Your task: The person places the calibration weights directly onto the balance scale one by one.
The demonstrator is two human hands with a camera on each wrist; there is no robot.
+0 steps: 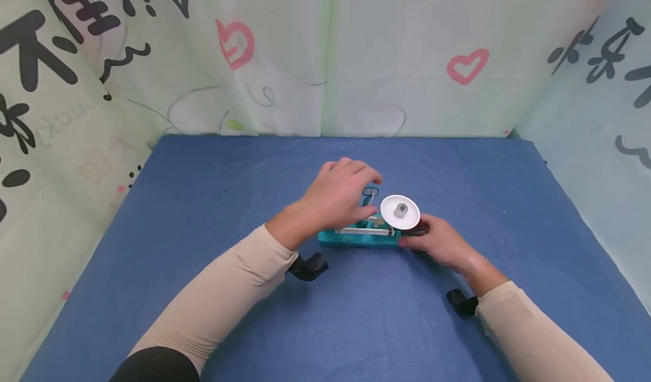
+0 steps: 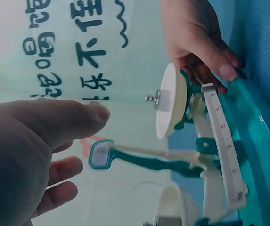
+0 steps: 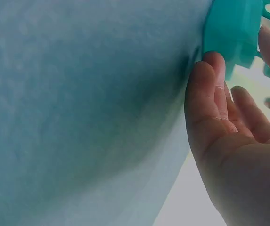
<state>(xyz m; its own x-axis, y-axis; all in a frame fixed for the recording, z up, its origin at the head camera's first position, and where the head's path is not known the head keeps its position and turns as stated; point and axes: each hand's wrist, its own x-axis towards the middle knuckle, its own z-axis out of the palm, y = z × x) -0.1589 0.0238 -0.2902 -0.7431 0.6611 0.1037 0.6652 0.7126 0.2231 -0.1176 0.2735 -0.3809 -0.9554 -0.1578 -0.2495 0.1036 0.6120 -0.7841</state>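
Observation:
A teal toy balance scale [image 1: 358,239] stands on the blue cloth, with a white graduated beam [image 2: 225,146] along its front. Its right-hand white pan [image 1: 390,219] carries small metal weights [image 1: 401,209]. The other white pan [image 2: 170,202] is partly cut off in the left wrist view and hidden by a hand in the head view. My left hand [image 1: 342,195] hovers over the left side, thumb and fingers apart, holding nothing, near the upright pointer [image 2: 101,154]. With thumb and fingers, my right hand [image 1: 439,242] grips the right end of the base [image 3: 233,35].
Blue cloth [image 1: 356,325] covers the table around the scale. Pale printed curtains [image 1: 396,48] with hearts and dark lettering hang behind and at both sides. Black wrist-worn cameras [image 1: 308,267] sit below the wrists, close to the cloth.

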